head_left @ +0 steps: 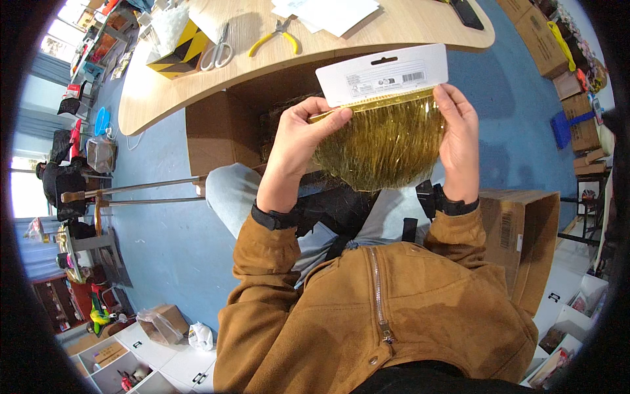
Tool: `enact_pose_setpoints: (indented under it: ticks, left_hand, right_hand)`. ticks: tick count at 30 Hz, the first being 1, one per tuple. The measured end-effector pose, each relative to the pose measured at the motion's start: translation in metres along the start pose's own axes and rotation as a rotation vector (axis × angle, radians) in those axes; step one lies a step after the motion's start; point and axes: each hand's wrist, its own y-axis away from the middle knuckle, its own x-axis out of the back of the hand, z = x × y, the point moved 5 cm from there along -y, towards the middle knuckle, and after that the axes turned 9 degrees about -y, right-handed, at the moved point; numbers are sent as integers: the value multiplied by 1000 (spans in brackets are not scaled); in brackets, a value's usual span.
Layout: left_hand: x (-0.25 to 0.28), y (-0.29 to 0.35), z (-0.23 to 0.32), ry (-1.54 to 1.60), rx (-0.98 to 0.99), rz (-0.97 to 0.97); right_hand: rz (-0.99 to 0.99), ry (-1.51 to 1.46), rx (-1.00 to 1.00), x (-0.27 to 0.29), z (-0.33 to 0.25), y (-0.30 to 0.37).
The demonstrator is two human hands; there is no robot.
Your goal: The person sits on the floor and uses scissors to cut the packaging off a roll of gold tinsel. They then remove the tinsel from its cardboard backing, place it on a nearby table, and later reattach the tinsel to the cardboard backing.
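While both hands are raised over the lap, the gold tinsel fringe (pixel 380 150) lies directly between them, in front of the torso and short of the wooden table (pixel 262 71); its long axis, marked by the shiny gold band (pixel 394 100) along its top, runs across from left to right, tilted a little so that the right end sits farther from the body than the left; neither hand is nearer, since each touches its own end.

The left hand (pixel 296 134) is closed in a pinch on the left end, thumb lying over the band and pointing inward, fingers curled mostly out of sight behind; the right hand (pixel 461 134) pinches the right edge, its thumb at the band's end, and how far its fingers reach behind cannot be told; the left thumb comes farther in across the front than the right one does.

From the band, the white header card (pixel 426 60) stands away from the body, toward the table, its slotted edge outermost; the strands spread the other way, toward the lap, ending in a rounded lower edge; beyond the card, on the tabletop, lie the yellow-handled pliers (pixel 281 29) and the scissors (pixel 219 55), both well apart from either hand.
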Motion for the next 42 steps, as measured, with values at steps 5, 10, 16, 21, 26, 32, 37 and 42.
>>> enact_pose_setpoints:
  ticks: [5,10,16,21,26,32,37,42]
  left_hand:
    - [-2,0,-2,67,-9,60]
    - [14,1,8,82,-75,223]
    - [6,8,16,-91,-148,382]
    - [-16,17,25,-250,-203,414]
    - [-27,34,50,-532,-359,279]
    - [-34,36,63,-566,-378,213]
    - [-31,30,57,-571,-351,167]
    - [-23,22,48,-504,-385,167]
  right_hand:
    - [-222,266,11,-8,24,-4]
    - [-451,1046,-253,21,51,0]
    - [-140,666,249,-6,6,23]
    - [-220,606,474,-75,14,48]
    - [-159,617,442,-77,11,53]
    - [-110,306,227,-69,20,55]
    - [-84,252,240,-66,25,54]
    - [-21,346,315,-54,23,47]
